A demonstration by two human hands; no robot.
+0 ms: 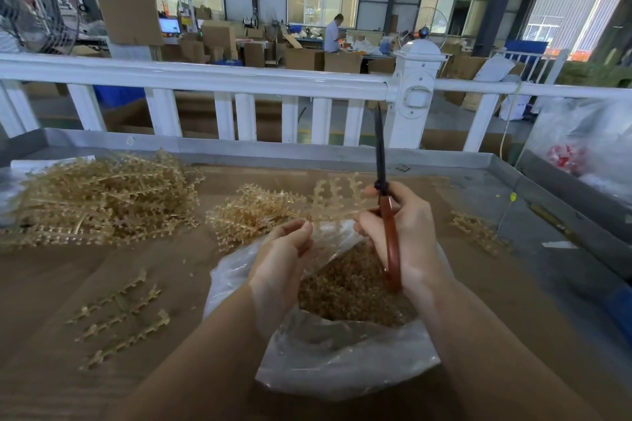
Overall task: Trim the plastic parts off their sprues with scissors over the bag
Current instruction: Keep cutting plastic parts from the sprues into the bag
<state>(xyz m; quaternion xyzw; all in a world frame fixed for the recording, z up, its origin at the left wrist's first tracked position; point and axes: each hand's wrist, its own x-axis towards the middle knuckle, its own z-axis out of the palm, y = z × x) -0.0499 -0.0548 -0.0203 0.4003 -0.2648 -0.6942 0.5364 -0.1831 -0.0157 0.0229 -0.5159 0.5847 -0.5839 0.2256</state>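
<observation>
- Head view: the scissors (385, 205) are held nearly upright, their long axis running from the red-brown handles near the wrist to the dark blades, which are closed and point up and away.
- A pale amber sprue (337, 196), with toothed branches, is held above the open clear bag (342, 345) of trimmed parts (352, 290).
- The scissor handles are gripped by the right hand (400, 232), fingers curled.
- The sprue's stem is pinched by the left hand (284, 253).
</observation>
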